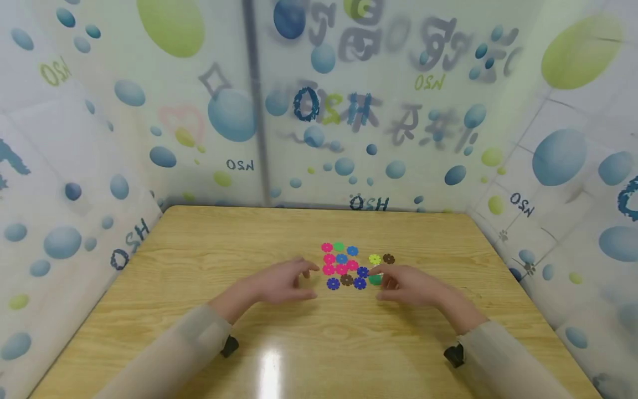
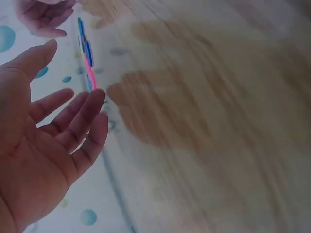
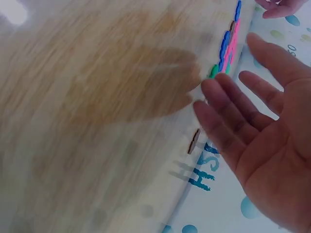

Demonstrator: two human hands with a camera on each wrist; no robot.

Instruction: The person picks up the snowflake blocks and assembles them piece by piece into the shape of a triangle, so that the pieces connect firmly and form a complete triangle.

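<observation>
Across the wooden table point(image 1: 224, 238), colourful notched discs point(image 1: 341, 269) lie near both hands point(image 1: 286, 281) point(image 1: 411, 285).

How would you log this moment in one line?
left hand: holding nothing | right hand: holding nothing | multicolored notched discs: lying on wooden table

We saw a wood-grained bench point(image 1: 209, 235), bright glare point(image 1: 269, 374) on its near part, and behind it a pale wall point(image 1: 273, 61) with blue and green bubbles point(image 1: 232, 115), lettering point(image 1: 366, 108) and a grey upright strip point(image 1: 256, 100).
</observation>
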